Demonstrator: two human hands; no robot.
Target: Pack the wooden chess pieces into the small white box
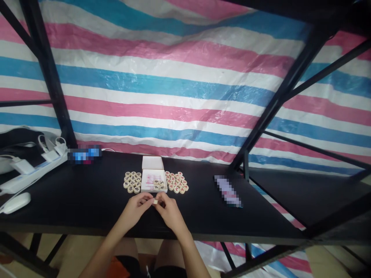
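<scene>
Between the fingertips of my left hand (pixel 138 205) and my right hand (pixel 168 210) is a small pale Chinese chess piece (pixel 155 201), pinched just in front of the box. The white box (pixel 146 187) lies with its lid (pixel 152 162) folded back; red lines mark its inside, and several dark-marked pieces (pixel 159 185) sit in its right part. Left of the box stands a cluster of black-marked chess pieces (pixel 132 182). On its right is a cluster of red-marked pieces (pixel 176 182). The mark on the held piece is too small to read.
A white power strip (pixel 34 173) with plugged-in chargers and a white rounded device (pixel 17 203) lie at the left of the black table (pixel 95 204). One blurred-out item (pixel 228 191) lies to the right, another (pixel 84 154) at the back left. Black frame posts (pixel 261 112) and striped sheeting surround the table.
</scene>
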